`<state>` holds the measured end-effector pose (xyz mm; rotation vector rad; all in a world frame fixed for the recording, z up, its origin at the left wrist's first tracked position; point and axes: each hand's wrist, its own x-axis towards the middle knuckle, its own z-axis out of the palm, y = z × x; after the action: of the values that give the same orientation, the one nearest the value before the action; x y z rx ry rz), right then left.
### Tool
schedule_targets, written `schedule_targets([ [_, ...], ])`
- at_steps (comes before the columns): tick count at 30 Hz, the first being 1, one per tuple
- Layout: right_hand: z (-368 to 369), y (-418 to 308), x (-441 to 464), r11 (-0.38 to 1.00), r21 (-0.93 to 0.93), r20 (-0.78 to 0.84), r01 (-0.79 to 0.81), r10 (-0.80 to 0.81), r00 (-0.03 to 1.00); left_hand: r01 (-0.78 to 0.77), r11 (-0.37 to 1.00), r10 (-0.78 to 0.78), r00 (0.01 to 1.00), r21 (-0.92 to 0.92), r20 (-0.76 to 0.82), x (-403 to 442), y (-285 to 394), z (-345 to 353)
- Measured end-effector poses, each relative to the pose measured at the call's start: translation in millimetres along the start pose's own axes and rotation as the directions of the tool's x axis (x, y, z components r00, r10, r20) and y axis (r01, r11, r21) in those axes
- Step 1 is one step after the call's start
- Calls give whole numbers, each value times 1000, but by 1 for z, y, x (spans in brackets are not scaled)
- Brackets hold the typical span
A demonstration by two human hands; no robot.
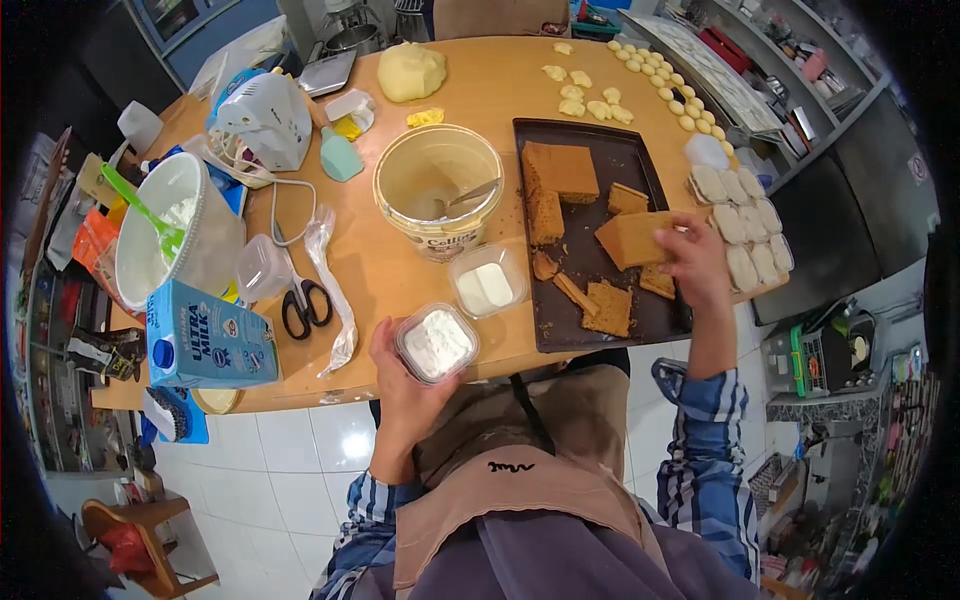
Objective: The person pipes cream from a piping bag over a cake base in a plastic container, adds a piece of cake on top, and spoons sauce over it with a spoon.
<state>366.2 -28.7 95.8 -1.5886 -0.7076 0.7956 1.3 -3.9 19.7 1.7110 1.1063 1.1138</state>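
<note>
My left hand (402, 398) is closed around a small clear plastic cup of white cream (438, 343) at the table's front edge. Over the dark baking tray (553, 325), my right hand (698, 262) grips a brown slab of sponge cake (630, 240) by its right end. A larger cake block (568, 170) sits at the tray's back left, with several cut pieces and crumbs around it. Just behind the cup stands a second clear container (487, 286) with a white layer inside. Farther back is a big tub (437, 190) with a spoon leaning in it.
At left are a milk carton (213, 335), a white mixing bowl (150, 245) with a green spatula, a hand mixer (265, 120) and black-handled scissors (306, 306). A dough ball (411, 71) lies at the back. Several filled containers (740, 225) line the right edge.
</note>
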Motion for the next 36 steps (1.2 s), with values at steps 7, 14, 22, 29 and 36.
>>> schedule_targets([
  [7,26,-9,-5,973,229,145,-38,4,989,-53,991,50,998,-125,-31,-1,-9,-1],
  [14,78,-13,-48,975,195,354,-108,32,935,-74,966,60,996,-247,-63,-3,-9,-3],
  [22,168,-2,-86,987,13,654,-159,112,748,-171,973,176,984,154,-19,-1,5,-22],
  [29,187,-6,-89,986,-78,644,-147,162,747,-163,977,168,985,140,-25,-1,5,-26],
  [36,187,-1,-89,989,-109,639,-103,149,755,-170,980,174,984,105,-30,0,0,-26],
])
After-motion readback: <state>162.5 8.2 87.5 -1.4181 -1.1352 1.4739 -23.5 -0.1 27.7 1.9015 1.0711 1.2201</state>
